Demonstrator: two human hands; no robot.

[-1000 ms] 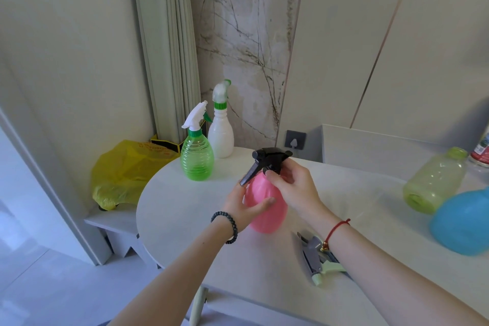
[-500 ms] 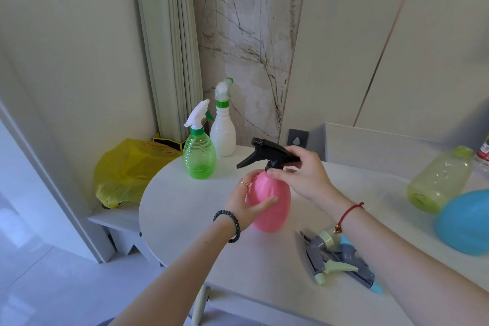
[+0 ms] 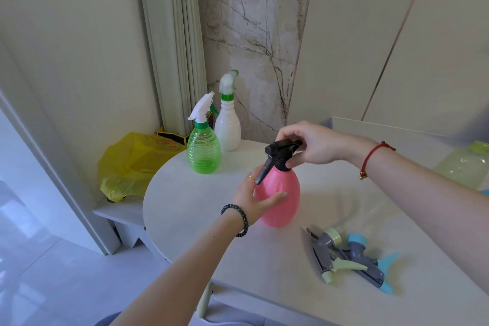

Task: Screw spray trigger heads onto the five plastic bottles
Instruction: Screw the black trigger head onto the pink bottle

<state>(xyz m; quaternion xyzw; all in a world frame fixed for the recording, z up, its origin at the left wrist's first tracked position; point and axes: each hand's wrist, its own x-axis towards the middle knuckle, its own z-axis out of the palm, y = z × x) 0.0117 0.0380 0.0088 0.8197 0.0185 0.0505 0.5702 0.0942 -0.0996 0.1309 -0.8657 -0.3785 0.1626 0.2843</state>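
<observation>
L hand [image 3: 254, 200] reaches in from lower left, palm cupped round the side of the pink bottle [image 3: 281, 201], thumb across its front, fingers wrapped behind. R hand [image 3: 311, 144] comes in from the right above it, fingers pinched on the black trigger head [image 3: 280, 153], which sits on the bottle neck, lever pointing down-left. Bottle upright on the white table [image 3: 185, 206], mid-table. Green bottle [image 3: 203, 151] & white bottle [image 3: 227, 127], both w/ heads on, stand at the far edge. Two loose heads [image 3: 346, 257] lie near the front right.
</observation>
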